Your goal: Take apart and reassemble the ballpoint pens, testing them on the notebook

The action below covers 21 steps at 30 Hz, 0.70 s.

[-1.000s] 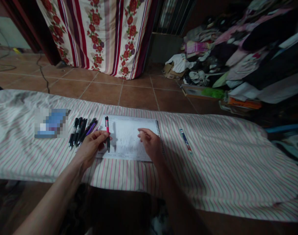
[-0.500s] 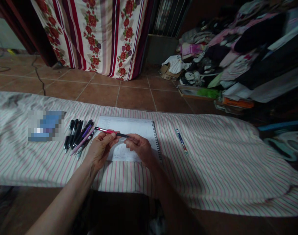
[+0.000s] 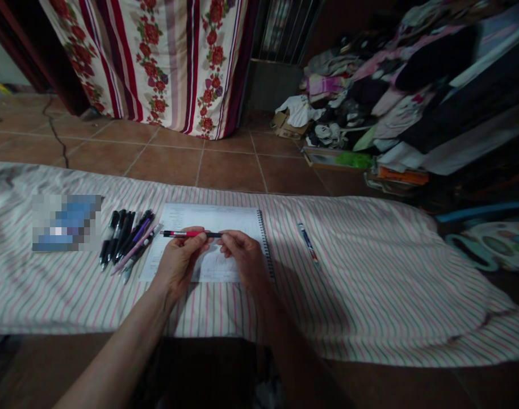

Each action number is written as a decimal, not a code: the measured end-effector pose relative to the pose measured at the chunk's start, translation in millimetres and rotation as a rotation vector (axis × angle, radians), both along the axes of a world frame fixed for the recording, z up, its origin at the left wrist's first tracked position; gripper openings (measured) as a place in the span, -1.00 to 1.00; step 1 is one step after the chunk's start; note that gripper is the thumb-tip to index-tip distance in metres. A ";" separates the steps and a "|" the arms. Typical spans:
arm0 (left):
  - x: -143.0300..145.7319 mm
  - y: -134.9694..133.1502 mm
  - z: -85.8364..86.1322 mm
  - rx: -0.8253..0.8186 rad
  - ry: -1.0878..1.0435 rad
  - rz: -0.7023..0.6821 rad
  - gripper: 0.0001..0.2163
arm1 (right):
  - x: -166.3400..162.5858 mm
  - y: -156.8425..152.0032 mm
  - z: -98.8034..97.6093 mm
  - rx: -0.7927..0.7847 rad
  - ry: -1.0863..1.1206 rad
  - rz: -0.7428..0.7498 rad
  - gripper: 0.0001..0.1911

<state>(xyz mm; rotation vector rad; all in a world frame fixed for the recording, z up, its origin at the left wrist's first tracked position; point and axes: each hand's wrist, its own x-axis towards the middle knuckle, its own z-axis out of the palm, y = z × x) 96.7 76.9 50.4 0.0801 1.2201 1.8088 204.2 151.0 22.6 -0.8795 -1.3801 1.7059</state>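
Both my hands hold a red and black pen level above a spiral notebook. My left hand pinches the pen's middle, fingers closed. At the pen's black right end, my right hand grips with thumb and fingers. The notebook lies open on a pink-striped cloth. Several dark pens lie in a row just left of the notebook, a purple one among them.
A blue and white pen lies alone on the cloth right of the notebook. A blurred blue patch sits at the left. Beyond are brown floor tiles, a floral curtain and a heap of clothes.
My left hand turned the pen from pointing away to lying crosswise. My right hand left the page and took the pen's right end. The view drifted to the right.
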 end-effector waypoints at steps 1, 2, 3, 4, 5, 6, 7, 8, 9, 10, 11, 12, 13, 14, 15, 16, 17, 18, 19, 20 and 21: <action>0.8 0.3 -0.3 0.005 0.000 -0.007 -0.88 | 0.3 0.1 -0.3 -0.003 0.006 -0.001 -0.81; 1.3 0.6 -0.7 0.013 -0.001 -0.014 -0.89 | 0.5 0.1 -0.6 -0.009 0.015 -0.001 -0.81; 1.7 0.9 -1.2 0.021 -0.005 -0.021 -0.89 | 0.6 0.0 -1.0 -0.020 0.024 -0.001 -0.80; 2.0 1.1 -1.7 0.028 -0.009 -0.023 -0.89 | 0.7 -0.2 -1.4 -0.036 0.034 0.001 -0.79; 2.2 1.3 -2.2 0.033 -0.013 -0.023 -0.89 | 0.8 -0.5 -1.8 -0.059 0.045 0.004 -0.77; 2.3 1.3 -2.7 0.038 -0.014 -0.018 -0.89 | 0.9 -0.7 -2.1 -0.083 0.054 0.008 -0.76; 2.5 1.3 -3.1 0.043 -0.013 -0.010 -0.89 | 1.0 -0.9 -2.5 -0.105 0.061 0.015 -0.74; 2.7 1.2 -3.5 0.047 -0.009 -0.003 -0.89 | 1.0 -1.0 -2.8 -0.120 0.065 0.021 -0.73; 3.0 1.0 -3.9 0.052 -0.003 0.001 -0.89 | 1.0 -1.0 -3.0 -0.129 0.067 0.025 -0.73; 3.4 0.8 -4.3 0.056 0.003 0.004 -0.88 | 1.0 -0.9 -3.1 -0.132 0.067 0.029 -0.72; 3.8 0.6 -4.8 0.057 0.011 0.006 -0.88 | 1.0 -0.8 -3.0 -0.132 0.065 0.031 -0.72; 4.3 0.4 -5.3 0.056 0.020 0.009 -0.87 | 1.0 -0.7 -2.9 -0.130 0.065 0.031 -0.72; 4.9 0.3 -5.9 0.055 0.030 0.014 -0.87 | 0.9 -0.5 -2.8 -0.128 0.064 0.028 -0.72; 5.5 0.2 -6.5 0.054 0.041 0.022 -0.86 | 0.7 -0.2 -2.8 -0.125 0.061 0.024 -0.72; 6.1 0.2 -7.1 0.053 0.053 0.032 -0.85 | 0.3 0.0 -3.0 -0.119 0.055 0.019 -0.72; 6.6 0.4 -7.6 0.052 0.060 0.042 -0.84 | -0.1 0.3 -3.6 -0.110 0.049 0.009 -0.73; 7.2 0.6 -8.1 0.052 0.063 0.050 -0.83 | -0.7 0.5 -4.4 -0.100 0.045 0.000 -0.74; 7.6 0.9 -8.4 0.054 0.060 0.057 -0.82 | -1.4 0.6 -5.6 -0.089 0.043 -0.011 -0.75; 8.1 1.4 -8.6 0.058 0.053 0.060 -0.82 | -2.2 0.8 -7.0 -0.079 0.045 -0.024 -0.77; 8.4 1.8 -8.7 0.064 0.046 0.058 -0.81 | -2.8 0.9 -8.5 -0.068 0.048 -0.035 -0.77; 8.8 2.3 -8.8 0.072 0.041 0.057 -0.80 | -3.4 1.0 -10.0 -0.059 0.053 -0.042 -0.77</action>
